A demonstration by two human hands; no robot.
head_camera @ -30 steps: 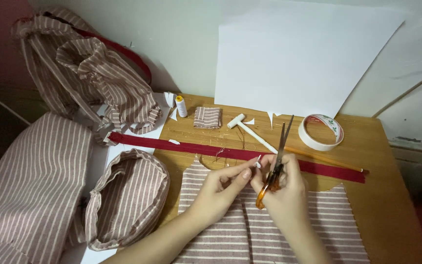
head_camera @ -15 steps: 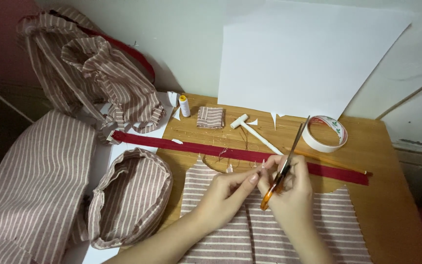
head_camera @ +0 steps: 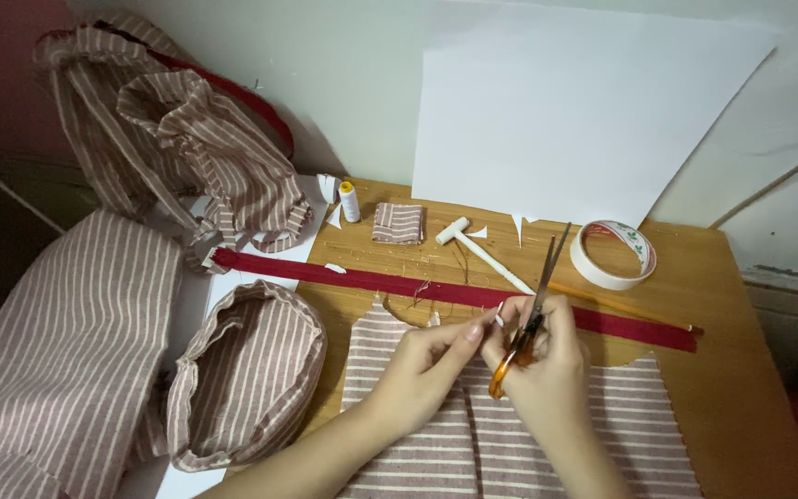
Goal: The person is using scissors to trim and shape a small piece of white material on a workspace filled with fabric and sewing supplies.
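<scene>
scissors (head_camera: pixel 530 310) sit in the right hand (head_camera: pixel 538 365), whose fingers (head_camera: pixel 561 319) are curled tight through the orange handles, blades nearly closed and pointing up and away past the fingertips. left hand (head_camera: pixel 427 356) meets it from the side, thumb and forefinger (head_camera: pixel 473 328) pinched narrow on something too small to make out, just touching the right fingertips. both hands rest over striped cloth (head_camera: pixel 602 434) lying flat under the palms. just beyond the fingertips a red zipper (head_camera: pixel 371 280) runs across the table (head_camera: pixel 741 370), with loose threads on it (near the pinch). left of the left hand, a round striped pouch (head_camera: pixel 247 370) stands open. farther past the scissor tips lie a white hammer (head_camera: pixel 482 249), a tape roll (head_camera: pixel 613 254), a folded striped patch (head_camera: pixel 398 223) and a thread spool (head_camera: pixel 349 200). farthest, white paper (head_camera: pixel 584 111) leans on the wall.
</scene>
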